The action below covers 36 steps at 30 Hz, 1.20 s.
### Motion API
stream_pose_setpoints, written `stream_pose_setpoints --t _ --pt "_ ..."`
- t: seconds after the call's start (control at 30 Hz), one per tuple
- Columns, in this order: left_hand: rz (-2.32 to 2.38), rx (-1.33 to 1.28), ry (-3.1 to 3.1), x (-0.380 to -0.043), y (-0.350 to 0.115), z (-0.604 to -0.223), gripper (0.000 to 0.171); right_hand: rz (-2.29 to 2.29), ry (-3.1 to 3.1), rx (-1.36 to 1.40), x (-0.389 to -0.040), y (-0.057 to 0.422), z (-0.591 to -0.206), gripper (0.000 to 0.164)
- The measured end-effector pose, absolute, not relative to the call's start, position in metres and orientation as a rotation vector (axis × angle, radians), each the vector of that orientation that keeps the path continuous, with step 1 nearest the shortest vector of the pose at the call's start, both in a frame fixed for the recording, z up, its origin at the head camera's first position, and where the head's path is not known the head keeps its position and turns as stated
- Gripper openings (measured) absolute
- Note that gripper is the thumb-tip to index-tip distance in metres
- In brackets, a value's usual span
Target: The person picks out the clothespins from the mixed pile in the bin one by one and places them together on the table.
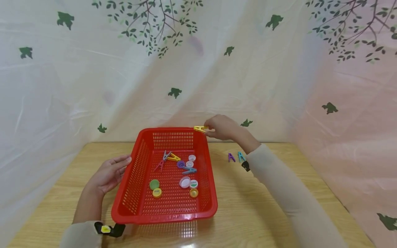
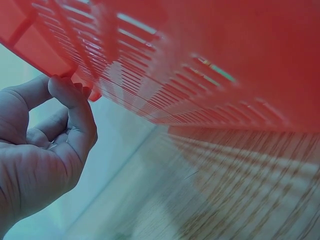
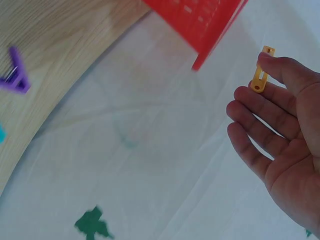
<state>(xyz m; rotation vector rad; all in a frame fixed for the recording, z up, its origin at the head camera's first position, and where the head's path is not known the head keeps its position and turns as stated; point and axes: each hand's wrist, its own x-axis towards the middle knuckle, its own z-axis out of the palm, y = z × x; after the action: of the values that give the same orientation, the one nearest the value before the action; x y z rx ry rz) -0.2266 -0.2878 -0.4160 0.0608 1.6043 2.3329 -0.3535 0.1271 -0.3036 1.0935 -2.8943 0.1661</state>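
Note:
A red plastic basket (image 1: 169, 218) with slotted walls stands on the table. My left hand (image 1: 109, 172) grips its left rim; in the left wrist view, the hand (image 2: 55, 130) has its fingertips on that rim. Over the far right corner, my right hand (image 1: 224, 128) pinches a yellow clothespin (image 1: 200, 128) between thumb and fingers. The right wrist view shows this clothespin (image 3: 261, 75) close up, the other fingers loosely bent. Inside the basket lie a second yellow clothespin (image 1: 173, 157), a pink one (image 1: 160, 164), a grey one (image 1: 166, 155) and a blue one (image 1: 189, 170).
Several bottle caps share the basket floor, among them a green cap (image 1: 154, 184) and an orange cap (image 1: 193, 193). Right of the basket, a purple clothespin (image 1: 231, 157) and a light blue clothespin (image 1: 241, 157) lie on the wooden table (image 1: 248, 213). A patterned cloth (image 1: 139, 86) hangs behind.

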Motion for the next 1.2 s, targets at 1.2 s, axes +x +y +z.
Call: stream_pose_setpoints --t 1.2 --pt "2.353 0.064 1.566 -0.225 -0.287 -0.418 0.023 0.388 -3.017 0.730 -0.331 0.322 -0.367 0.030"
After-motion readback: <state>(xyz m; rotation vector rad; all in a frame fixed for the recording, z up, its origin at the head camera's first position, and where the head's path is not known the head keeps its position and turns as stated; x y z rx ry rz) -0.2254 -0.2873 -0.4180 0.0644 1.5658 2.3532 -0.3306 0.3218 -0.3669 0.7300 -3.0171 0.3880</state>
